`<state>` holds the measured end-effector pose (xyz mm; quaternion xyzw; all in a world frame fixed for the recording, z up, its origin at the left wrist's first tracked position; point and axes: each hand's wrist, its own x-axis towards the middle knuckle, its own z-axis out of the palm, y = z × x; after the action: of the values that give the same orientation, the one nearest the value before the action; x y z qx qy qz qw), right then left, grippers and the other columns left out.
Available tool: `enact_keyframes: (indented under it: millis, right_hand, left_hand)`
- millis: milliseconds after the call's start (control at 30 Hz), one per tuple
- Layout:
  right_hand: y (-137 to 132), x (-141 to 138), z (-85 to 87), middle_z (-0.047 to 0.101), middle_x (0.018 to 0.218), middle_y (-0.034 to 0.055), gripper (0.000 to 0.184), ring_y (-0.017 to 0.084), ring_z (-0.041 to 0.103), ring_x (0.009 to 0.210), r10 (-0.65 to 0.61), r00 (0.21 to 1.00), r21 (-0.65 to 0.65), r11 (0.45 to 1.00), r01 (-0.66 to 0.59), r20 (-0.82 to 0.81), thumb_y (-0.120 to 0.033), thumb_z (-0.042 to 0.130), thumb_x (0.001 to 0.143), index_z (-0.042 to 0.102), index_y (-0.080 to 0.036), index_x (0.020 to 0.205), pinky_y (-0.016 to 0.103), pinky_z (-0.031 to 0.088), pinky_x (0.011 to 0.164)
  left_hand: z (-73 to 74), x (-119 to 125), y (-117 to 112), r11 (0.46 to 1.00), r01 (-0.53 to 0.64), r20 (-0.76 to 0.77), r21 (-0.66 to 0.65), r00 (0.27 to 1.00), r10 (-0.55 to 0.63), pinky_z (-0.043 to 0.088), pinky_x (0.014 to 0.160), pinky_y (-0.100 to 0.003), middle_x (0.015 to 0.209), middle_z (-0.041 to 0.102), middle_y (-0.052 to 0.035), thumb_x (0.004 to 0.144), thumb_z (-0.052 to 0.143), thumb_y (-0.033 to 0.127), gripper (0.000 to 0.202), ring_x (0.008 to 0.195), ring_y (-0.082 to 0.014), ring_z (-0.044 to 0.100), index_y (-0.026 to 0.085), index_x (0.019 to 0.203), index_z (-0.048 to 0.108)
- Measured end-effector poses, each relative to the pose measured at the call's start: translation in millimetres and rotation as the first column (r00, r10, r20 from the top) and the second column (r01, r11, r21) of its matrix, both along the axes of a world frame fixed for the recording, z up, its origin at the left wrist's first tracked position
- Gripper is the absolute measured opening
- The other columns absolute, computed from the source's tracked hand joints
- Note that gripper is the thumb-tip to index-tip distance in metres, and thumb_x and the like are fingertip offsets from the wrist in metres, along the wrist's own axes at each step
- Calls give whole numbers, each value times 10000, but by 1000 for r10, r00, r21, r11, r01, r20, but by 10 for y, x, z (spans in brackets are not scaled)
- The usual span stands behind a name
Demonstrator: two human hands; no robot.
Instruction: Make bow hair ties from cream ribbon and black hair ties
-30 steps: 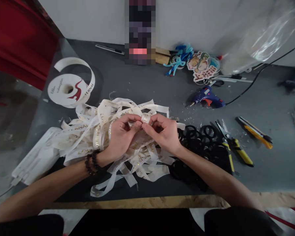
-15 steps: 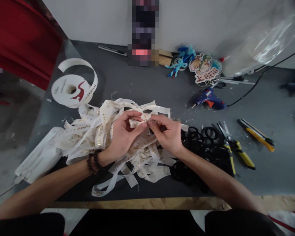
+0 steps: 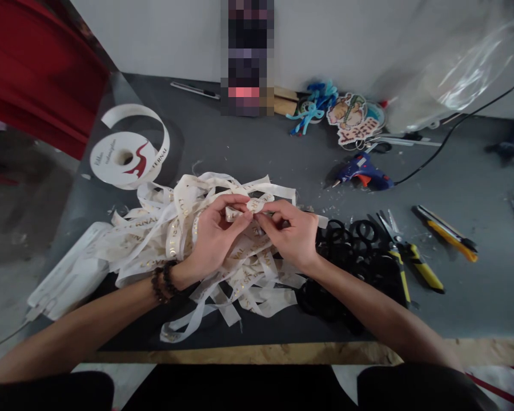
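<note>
Over a heap of cut cream ribbon strips (image 3: 163,240) printed with gold letters, both my hands meet at the middle of the grey table (image 3: 248,154). My left hand (image 3: 216,234), with a dark bead bracelet on its wrist, pinches a short folded ribbon piece (image 3: 252,206) between thumb and fingers. My right hand (image 3: 292,234) pinches the same piece from the right side. A pile of black hair rings (image 3: 346,251) lies just right of my right hand.
A ribbon spool (image 3: 122,160) sits at the far left. A blue glue gun (image 3: 362,171) with a black cord, scissors with yellow handles (image 3: 400,251) and a yellow utility knife (image 3: 445,231) lie to the right. Blue ribbon and a printed cutout (image 3: 353,117) rest by the wall.
My fingers have reworked the small ribbon piece: its loop was pressed flatter and now shows again between the fingertips. Both hands stay in the same spot over the heap.
</note>
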<state>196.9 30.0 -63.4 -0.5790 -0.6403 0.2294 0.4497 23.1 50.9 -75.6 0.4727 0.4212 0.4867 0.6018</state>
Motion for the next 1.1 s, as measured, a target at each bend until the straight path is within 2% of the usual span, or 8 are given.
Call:
enact_keyframes:
  millis: [233,433,600,667,767,867,933,1100]
  right_hand:
    - [9,4,-26,608,559,-80,33,91,543,502,-31,1000,-46,998,31,-2,-252,784,900,807,-255,923,257,449,582]
    - [17,5,-3,602,559,-86,79,92,546,521,-8,1000,-79,997,5,-26,-290,815,892,755,-244,871,259,439,594]
    - [22,5,-10,536,631,-83,320,83,495,524,-70,983,-70,996,59,-169,-348,841,868,555,-236,779,244,396,512]
    - [28,6,-19,532,663,-81,333,77,474,525,-44,972,-48,998,34,-229,-341,828,884,523,-241,795,241,378,492]
    - [34,6,-15,640,753,-64,206,91,565,594,68,959,-53,995,-86,-276,-313,799,917,607,-251,958,246,433,533]
    - [33,13,-2,736,883,-37,158,103,632,680,105,963,-4,994,-109,-250,-308,776,945,684,-263,1066,262,495,609]
    - [32,23,-7,765,939,-27,142,106,649,706,92,966,5,996,-93,-243,-326,783,947,727,-269,1064,266,510,622]
    - [44,50,-65,797,963,-19,166,121,685,714,90,940,-65,991,-118,-330,-379,785,951,771,-278,1082,275,540,627]
  left_hand:
    - [-8,-30,8,998,68,-63,1,996,-67,540,789,-274,1106,699,-59,944,800,356,250,962,-177,661,241,1146,709]
    - [-23,-53,11,995,84,-90,50,993,-79,495,698,-255,1000,689,-27,965,778,375,172,807,-138,610,244,1055,713]
    - [-82,-56,9,996,58,-68,65,996,-53,432,586,-245,913,661,-2,959,785,386,172,682,-111,540,254,1041,711]
    - [-88,-50,13,996,34,-82,80,996,-28,454,595,-259,907,664,-7,961,783,389,165,694,-122,561,253,1024,714]
    - [-68,-37,27,987,11,-110,163,994,7,540,736,-305,997,696,-33,973,769,357,103,857,-161,648,265,1004,735]
    - [-37,-28,38,972,24,-131,232,991,7,567,851,-336,1061,721,-43,971,769,297,29,978,-177,684,276,981,751]
    - [-24,-28,38,971,37,-157,236,988,1,570,815,-331,1047,731,-43,961,774,270,23,961,-175,694,272,953,753]
    - [-20,-40,21,979,17,-206,204,978,25,563,734,-328,994,734,-44,953,776,262,37,892,-176,692,258,934,745]
